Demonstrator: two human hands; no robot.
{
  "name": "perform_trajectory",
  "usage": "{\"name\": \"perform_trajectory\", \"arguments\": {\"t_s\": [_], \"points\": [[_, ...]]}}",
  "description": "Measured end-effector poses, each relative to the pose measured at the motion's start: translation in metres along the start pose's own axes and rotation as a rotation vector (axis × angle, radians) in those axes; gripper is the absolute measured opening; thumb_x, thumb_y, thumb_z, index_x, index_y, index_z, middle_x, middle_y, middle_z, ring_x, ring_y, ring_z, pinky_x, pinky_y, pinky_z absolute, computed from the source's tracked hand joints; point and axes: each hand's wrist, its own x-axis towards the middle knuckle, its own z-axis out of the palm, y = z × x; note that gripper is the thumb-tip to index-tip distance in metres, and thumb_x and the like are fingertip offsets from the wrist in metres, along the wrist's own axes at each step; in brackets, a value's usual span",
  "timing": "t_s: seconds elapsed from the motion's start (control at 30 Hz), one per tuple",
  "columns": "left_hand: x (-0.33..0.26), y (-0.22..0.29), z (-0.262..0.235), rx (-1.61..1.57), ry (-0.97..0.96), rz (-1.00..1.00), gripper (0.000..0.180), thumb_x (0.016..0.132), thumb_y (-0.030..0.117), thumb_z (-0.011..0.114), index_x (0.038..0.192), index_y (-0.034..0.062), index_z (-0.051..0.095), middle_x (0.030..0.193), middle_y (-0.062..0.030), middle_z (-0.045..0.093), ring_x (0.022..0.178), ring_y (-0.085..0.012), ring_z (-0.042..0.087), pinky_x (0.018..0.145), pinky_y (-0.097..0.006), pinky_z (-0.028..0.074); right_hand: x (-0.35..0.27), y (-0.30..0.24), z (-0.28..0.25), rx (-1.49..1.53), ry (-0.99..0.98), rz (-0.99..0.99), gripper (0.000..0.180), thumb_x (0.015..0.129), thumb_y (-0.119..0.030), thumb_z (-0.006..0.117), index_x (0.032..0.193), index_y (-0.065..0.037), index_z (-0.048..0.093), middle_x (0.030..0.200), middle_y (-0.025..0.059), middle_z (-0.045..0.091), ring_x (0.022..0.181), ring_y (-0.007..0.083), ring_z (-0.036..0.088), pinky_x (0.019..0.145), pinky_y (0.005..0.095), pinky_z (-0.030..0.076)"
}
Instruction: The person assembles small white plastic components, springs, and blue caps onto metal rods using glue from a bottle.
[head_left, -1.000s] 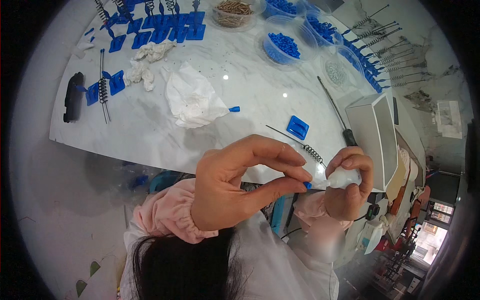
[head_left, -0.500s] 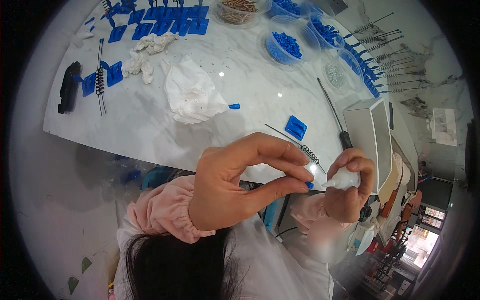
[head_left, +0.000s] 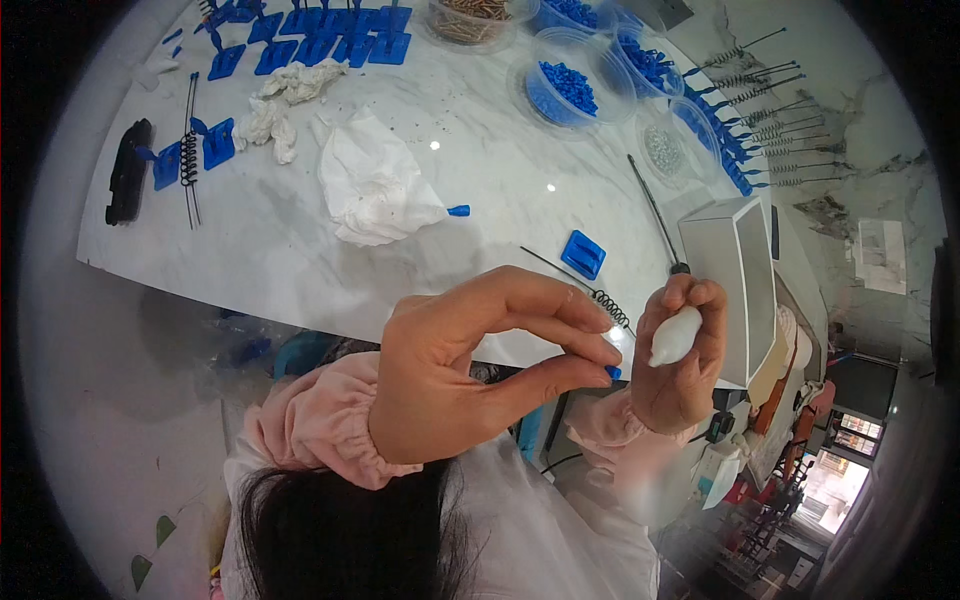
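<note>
Between the thumb and fingertips of my left hand (head_left: 440,370) is a small blue plastic cap (head_left: 613,372), mostly hidden by the fingers. Just right of it, my right hand (head_left: 690,375) is closed round a small white squeeze bottle (head_left: 676,336). The bottle's narrow nozzle is hard to make out from this angle. Beyond the hands, a black spring (head_left: 610,308) with long straight wire ends lies near the table edge. A blue square plastic base (head_left: 583,255) rests just behind it.
Crumpled white tissue (head_left: 375,190) lies mid-table, a blue cap (head_left: 459,211) beside it. A screwdriver (head_left: 655,215) lies by a white box (head_left: 735,290). Plastic tubs (head_left: 625,90) of small parts stand at the back. Blue bases with springs (head_left: 340,45) fill the far left.
My right hand has turned the bottle, so its nozzle no longer points at the cap, and drawn it slightly up. My left hand keeps its pinch. The whole view has shifted slightly.
</note>
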Motion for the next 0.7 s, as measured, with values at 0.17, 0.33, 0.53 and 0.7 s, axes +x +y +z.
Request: {"name": "perform_trajectory", "arguments": {"t_s": [0.17,0.33,0.53,0.7], "points": [[0.0,0.0,0.0,0.028,0.002,0.062,0.041,0.063,-0.017,0.07,0.098,-0.0056,0.05,0.082,-0.0188,0.066,0.083,-0.0215,0.066,0.077,-0.03,0.049,-0.001,0.003,-0.005,-0.05,-0.04,-0.051,0.039,0.082,-0.018,0.064,0.112,-0.004,0.042,0.101,0.0104,0.044,0.083,0.0155,0.042,0.071,0.0207,0.039],[0.002,0.002,0.0,0.025,-0.001,0.06,0.041,0.063,-0.016,0.07,0.097,-0.0052,0.05,0.082,-0.019,0.066,0.082,-0.0216,0.066,0.077,-0.03,0.048,-0.003,-0.001,-0.006,-0.085,-0.013,-0.086,0.036,0.084,-0.018,0.062,0.111,-0.005,0.042,0.099,0.0112,0.045,0.082,0.0164,0.043,0.065,0.0206,0.041],[0.004,0.007,0.0,0.02,0.003,0.081,0.04,0.063,-0.015,0.071,0.097,-0.005,0.051,0.082,-0.0193,0.066,0.081,-0.0215,0.066,0.075,-0.029,0.047,-0.002,-0.004,-0.003,-0.179,-0.037,-0.168,0.032,0.085,-0.016,0.059,0.11,-0.004,0.043,0.099,0.0127,0.046,0.081,0.0166,0.044,0.058,0.0206,0.041],[0.006,0.007,0.006,0.049,0.0,0.111,0.041,0.063,-0.015,0.071,0.097,-0.005,0.051,0.081,-0.0185,0.066,0.081,-0.0216,0.066,0.074,-0.029,0.047,-0.002,-0.007,-0.01,-0.234,-0.035,-0.239,0.031,0.085,-0.016,0.058,0.11,-0.003,0.043,0.098,0.0126,0.046,0.08,0.017,0.044,0.058,0.0223,0.04]]}}
